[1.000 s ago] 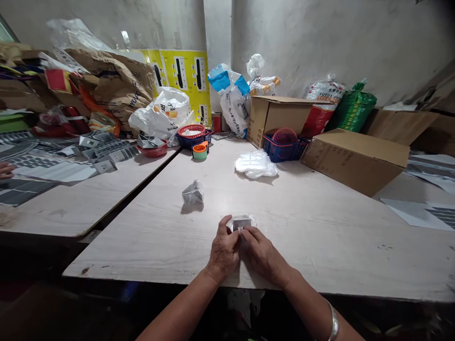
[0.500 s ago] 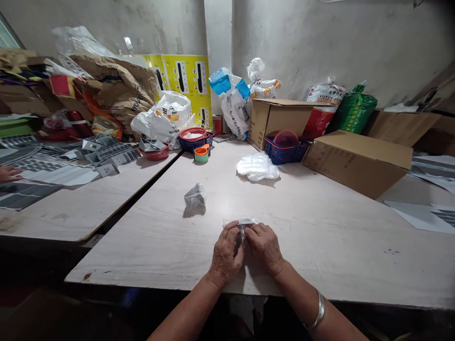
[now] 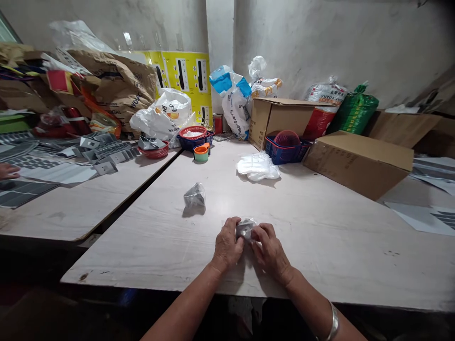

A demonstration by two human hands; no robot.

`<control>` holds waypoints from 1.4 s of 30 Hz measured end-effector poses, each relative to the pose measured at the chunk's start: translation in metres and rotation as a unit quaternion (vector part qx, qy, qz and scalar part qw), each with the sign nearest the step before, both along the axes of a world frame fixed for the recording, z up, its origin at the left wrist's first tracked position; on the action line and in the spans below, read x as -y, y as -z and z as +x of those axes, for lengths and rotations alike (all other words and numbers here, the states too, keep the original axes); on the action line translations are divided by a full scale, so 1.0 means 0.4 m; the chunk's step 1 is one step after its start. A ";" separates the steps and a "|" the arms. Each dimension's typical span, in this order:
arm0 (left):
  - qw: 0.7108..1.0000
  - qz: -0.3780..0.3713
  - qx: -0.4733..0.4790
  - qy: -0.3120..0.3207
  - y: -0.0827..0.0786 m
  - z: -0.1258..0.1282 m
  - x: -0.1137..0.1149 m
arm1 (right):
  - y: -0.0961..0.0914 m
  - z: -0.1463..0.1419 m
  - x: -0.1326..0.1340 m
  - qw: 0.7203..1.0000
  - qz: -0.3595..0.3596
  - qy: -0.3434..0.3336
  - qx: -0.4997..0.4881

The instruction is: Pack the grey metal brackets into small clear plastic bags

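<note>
Grey wall [image 3: 320,42] rises behind a pale table [image 3: 341,255]. Near the table's front edge, a bagged part [image 3: 246,229] sits between the left hand [image 3: 226,245] and right hand [image 3: 270,252], both gripping it. A second wrapped piece [image 3: 195,196] lies beyond, leftward.

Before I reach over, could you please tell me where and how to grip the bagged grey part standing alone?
I'd pinch the bagged grey part across its sides, from above, on the side nearest the left hand: it stands up from the table, and its angled faces look firmer than the wrinkled plastic.
</note>
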State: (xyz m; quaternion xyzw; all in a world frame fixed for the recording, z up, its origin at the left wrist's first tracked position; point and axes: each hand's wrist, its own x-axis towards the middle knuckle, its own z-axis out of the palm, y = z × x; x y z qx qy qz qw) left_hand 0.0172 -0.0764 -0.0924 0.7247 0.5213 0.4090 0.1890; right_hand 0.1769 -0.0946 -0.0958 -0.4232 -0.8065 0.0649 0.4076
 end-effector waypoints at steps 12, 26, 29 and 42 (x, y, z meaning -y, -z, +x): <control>0.999 0.013 0.026 0.018 0.008 0.002 0.015 | -0.028 -0.039 -0.030 0.977 0.103 0.076 0.168; 0.999 0.006 0.046 -0.011 0.014 0.014 -0.005 | -0.110 -0.048 -0.048 0.958 0.078 0.102 0.256; 0.999 0.015 0.039 -0.014 0.016 0.017 0.000 | -0.138 -0.064 -0.078 0.953 0.062 0.066 0.288; 0.935 0.159 0.126 -0.291 -0.034 -0.245 -0.143 | -0.078 -0.090 -0.210 0.993 -0.109 0.033 0.018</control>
